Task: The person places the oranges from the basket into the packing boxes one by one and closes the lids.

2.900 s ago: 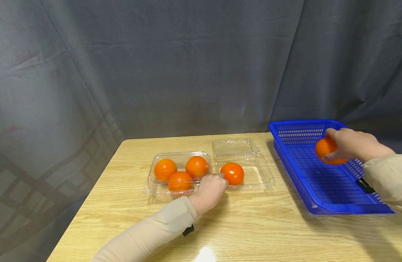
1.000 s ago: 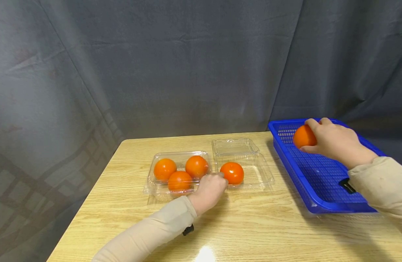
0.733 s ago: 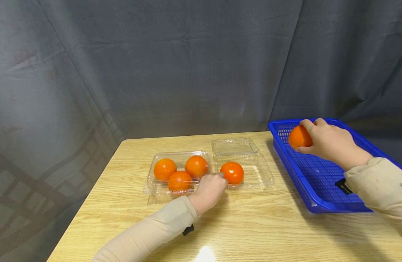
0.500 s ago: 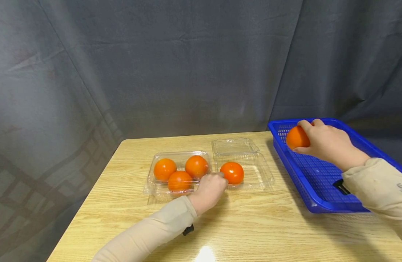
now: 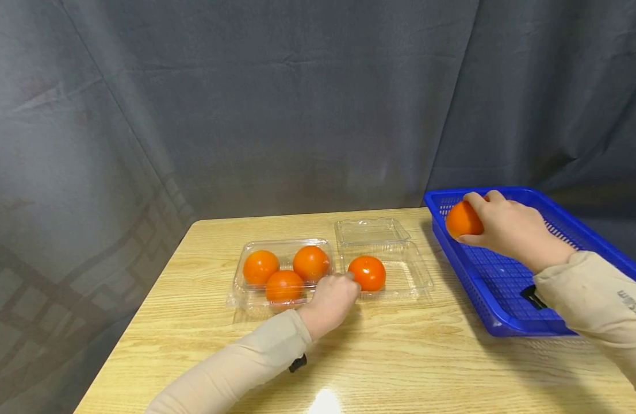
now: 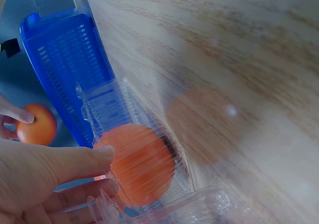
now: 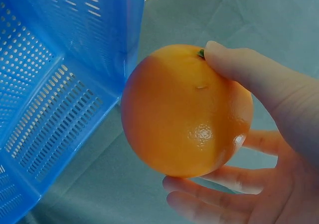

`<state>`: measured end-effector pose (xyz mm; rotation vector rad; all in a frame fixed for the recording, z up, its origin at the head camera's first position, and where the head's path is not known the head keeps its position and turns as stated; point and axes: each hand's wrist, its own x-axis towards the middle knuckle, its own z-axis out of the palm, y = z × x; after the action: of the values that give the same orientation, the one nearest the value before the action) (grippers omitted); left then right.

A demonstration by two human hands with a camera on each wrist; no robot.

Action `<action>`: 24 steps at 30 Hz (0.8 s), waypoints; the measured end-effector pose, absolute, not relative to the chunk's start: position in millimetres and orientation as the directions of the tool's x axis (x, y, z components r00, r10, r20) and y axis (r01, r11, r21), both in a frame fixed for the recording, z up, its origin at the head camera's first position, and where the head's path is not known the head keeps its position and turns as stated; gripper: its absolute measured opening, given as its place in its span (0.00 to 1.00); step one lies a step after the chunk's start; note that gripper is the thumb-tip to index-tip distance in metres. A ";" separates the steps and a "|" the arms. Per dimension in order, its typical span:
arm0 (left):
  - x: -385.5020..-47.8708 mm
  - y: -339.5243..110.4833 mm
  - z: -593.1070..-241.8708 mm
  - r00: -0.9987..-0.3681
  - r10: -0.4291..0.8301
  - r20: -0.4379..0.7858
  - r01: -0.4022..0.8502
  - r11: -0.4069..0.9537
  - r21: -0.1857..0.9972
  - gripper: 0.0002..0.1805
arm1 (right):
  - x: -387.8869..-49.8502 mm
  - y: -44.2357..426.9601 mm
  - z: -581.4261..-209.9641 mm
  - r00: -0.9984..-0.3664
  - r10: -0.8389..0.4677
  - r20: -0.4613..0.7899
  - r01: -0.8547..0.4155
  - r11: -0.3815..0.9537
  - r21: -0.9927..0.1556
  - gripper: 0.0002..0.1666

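Note:
My right hand holds an orange above the left rim of the blue basket. In the right wrist view the thumb lies beside the orange's green stem end, with fingers curled beneath. My left hand pinches the near left edge of an open clear plastic clamshell box. One glossy, slightly flattened red-orange fruit, perhaps a tomato, sits in the left part of that box. The left wrist view shows the thumb at the wall beside this fruit; the fingertips are partly hidden.
Left of the open box stands another clear box with three oranges inside. The open box's lid lies folded back behind it. A grey curtain hangs along the wooden table's far edge.
My right hand has carried the orange leftward, from over the basket's middle to its left rim. The left hand and both clear boxes have stayed in place.

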<state>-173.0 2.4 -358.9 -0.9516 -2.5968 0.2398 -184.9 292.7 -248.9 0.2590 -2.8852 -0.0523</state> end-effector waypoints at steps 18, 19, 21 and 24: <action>-173.2 2.0 -359.7 -0.696 0.657 0.289 0.588 0.753 -0.296 0.09 | -185.2 282.9 -254.6 -0.938 -0.221 0.267 -0.212 0.975 0.064 0.41; -173.2 1.9 -359.7 -0.695 0.657 0.292 0.588 0.753 -0.296 0.09 | -185.2 282.3 -254.9 -0.937 -0.222 0.269 -0.212 0.975 0.064 0.41; -173.3 1.8 -360.1 -0.692 0.658 0.298 0.587 0.752 -0.300 0.09 | -185.2 281.3 -255.6 -0.935 -0.225 0.274 -0.217 0.974 0.062 0.40; -173.6 1.8 -360.6 -0.688 0.658 0.306 0.584 0.752 -0.305 0.08 | -185.1 280.0 -256.5 -0.934 -0.227 0.277 -0.221 0.974 0.056 0.40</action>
<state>-173.6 1.8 -360.6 -0.9489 -2.5525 0.2569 -185.1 280.0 -256.5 0.3288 -2.8368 -0.0339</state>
